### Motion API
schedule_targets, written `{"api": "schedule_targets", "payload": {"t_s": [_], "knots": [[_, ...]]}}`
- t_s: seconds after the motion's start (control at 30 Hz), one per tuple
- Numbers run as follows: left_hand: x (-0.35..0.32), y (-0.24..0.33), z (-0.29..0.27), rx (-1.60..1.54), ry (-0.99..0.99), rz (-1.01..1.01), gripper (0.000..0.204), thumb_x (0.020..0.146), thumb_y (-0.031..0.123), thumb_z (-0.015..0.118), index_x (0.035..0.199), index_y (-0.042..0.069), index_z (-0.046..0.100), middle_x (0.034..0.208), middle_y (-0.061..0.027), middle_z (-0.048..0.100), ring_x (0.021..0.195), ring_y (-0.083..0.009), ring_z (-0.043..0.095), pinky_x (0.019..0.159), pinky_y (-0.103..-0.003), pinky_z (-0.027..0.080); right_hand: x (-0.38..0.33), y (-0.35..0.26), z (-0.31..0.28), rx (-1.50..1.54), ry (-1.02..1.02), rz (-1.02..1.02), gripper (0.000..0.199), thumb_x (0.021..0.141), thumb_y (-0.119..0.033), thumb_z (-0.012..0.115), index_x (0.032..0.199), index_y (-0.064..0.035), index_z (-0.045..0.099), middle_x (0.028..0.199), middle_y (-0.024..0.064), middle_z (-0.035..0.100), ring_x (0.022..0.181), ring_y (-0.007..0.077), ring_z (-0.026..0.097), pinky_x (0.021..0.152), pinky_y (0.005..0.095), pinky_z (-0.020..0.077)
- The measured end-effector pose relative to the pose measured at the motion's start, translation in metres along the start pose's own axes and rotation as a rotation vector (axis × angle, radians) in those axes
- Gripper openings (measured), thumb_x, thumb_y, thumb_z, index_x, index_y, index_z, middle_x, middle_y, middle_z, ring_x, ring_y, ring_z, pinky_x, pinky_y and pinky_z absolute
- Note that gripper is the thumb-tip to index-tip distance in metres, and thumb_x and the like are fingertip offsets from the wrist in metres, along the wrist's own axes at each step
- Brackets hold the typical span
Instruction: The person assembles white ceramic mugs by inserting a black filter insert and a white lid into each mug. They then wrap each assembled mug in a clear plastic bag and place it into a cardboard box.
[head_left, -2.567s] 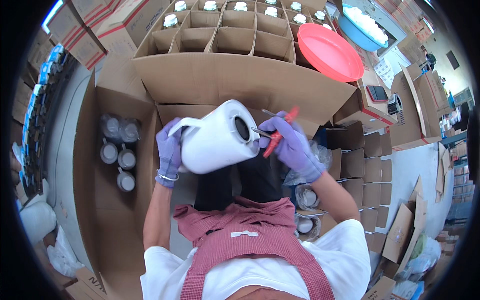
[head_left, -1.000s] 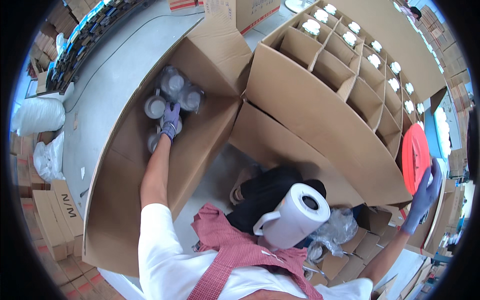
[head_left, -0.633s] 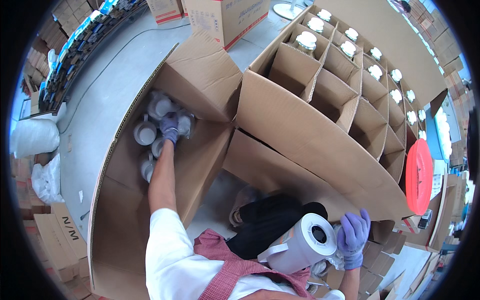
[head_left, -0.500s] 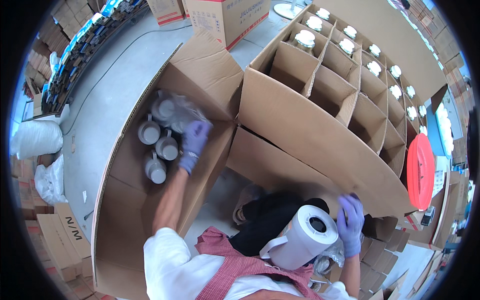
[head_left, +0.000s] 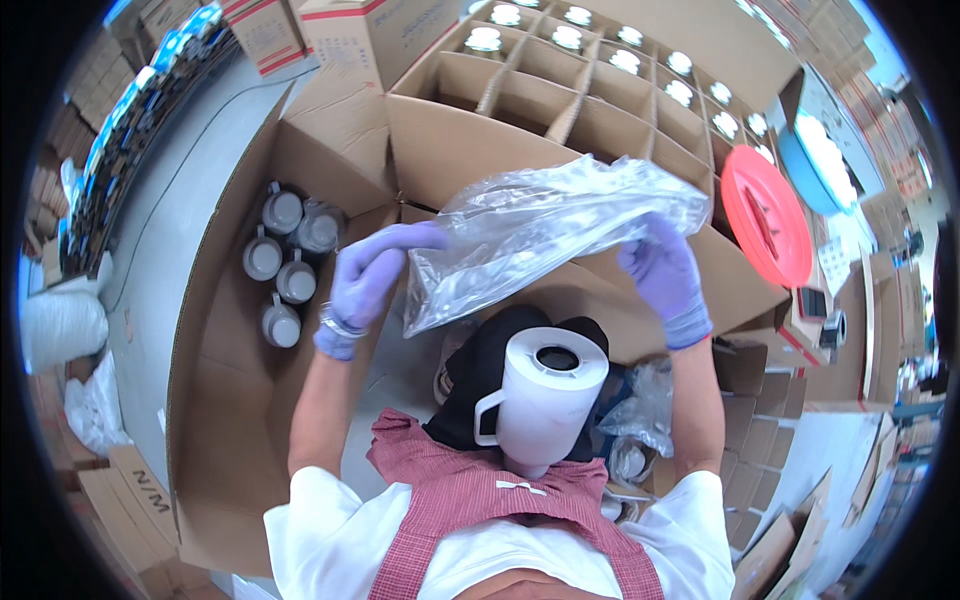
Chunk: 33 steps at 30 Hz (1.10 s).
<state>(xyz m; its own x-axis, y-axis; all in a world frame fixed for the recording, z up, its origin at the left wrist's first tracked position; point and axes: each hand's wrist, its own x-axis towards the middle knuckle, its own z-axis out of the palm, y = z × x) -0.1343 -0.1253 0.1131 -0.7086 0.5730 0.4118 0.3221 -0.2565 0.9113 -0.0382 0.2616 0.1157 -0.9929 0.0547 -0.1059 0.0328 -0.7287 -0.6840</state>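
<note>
A clear plastic bag (head_left: 540,225) is stretched out between my two gloved hands, above my lap. My left hand (head_left: 370,275), in a purple glove, pinches its left edge. At the bag's right end, my right hand (head_left: 665,270) has its fingers closed on the plastic, partly behind the film. Below the bag a white jug (head_left: 552,395) rests in my lap, its handle toward the left. The round end facing up has a dark hole in it. Several white handled jugs (head_left: 282,325) stand in the open cardboard box (head_left: 225,420) to the left, one of them wrapped in clear plastic.
A large divided carton (head_left: 470,150) ahead holds several things with white round tops. Right of it are a red plastic basin (head_left: 765,215) and a blue basin (head_left: 815,165). Crumpled clear plastic (head_left: 645,405) lies right of my lap. White rolls (head_left: 65,320) stand far left.
My left hand has come out of the left box, bringing the clear bag over my lap. My right hand has risen from beside the jug and taken the bag's other end.
</note>
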Motion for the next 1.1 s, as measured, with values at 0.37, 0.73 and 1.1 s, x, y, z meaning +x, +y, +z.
{"api": "schedule_targets", "payload": {"t_s": [0.37, 0.73, 1.1], "knots": [[0.049, -0.073, 0.138, 0.611, 0.046, -0.065, 0.024, 0.086, 0.017, 0.069, 0.105, 0.003, 0.074, 0.087, -0.0097, 0.073, 0.078, -0.0259, 0.07, 0.073, -0.035, 0.055, -0.015, 0.027, 0.023, -0.571, -0.266, -0.283, 0.079, 0.093, -0.042, 0.064, 0.153, -0.007, 0.027, 0.15, 0.0182, 0.038, 0.139, 0.0368, 0.039, 0.118, 0.0546, 0.0281], [-0.049, -0.063, 0.108, 0.244, 0.028, -0.407, 0.04, 0.089, 0.016, 0.062, 0.124, -0.002, 0.066, 0.091, -0.0092, 0.074, 0.079, -0.0133, 0.066, 0.074, -0.028, 0.053, -0.118, 0.11, -0.084, -1.746, 0.624, -0.564, 0.042, 0.079, -0.013, 0.064, 0.118, -0.002, 0.058, 0.119, 0.0208, 0.059, 0.112, 0.0406, 0.052, 0.1, 0.0522, 0.0403], [-0.203, -0.084, 0.154, 0.551, 0.139, -0.204, 0.053, 0.095, 0.014, 0.048, 0.144, -0.004, 0.045, 0.124, -0.0194, 0.061, 0.106, -0.0294, 0.061, 0.095, -0.039, 0.047, -0.306, 0.223, -0.061, -1.701, 0.098, -0.559, 0.051, 0.077, -0.02, 0.07, 0.124, -0.0097, 0.055, 0.136, 0.0195, 0.05, 0.12, 0.0368, 0.054, 0.106, 0.0533, 0.0411]]}}
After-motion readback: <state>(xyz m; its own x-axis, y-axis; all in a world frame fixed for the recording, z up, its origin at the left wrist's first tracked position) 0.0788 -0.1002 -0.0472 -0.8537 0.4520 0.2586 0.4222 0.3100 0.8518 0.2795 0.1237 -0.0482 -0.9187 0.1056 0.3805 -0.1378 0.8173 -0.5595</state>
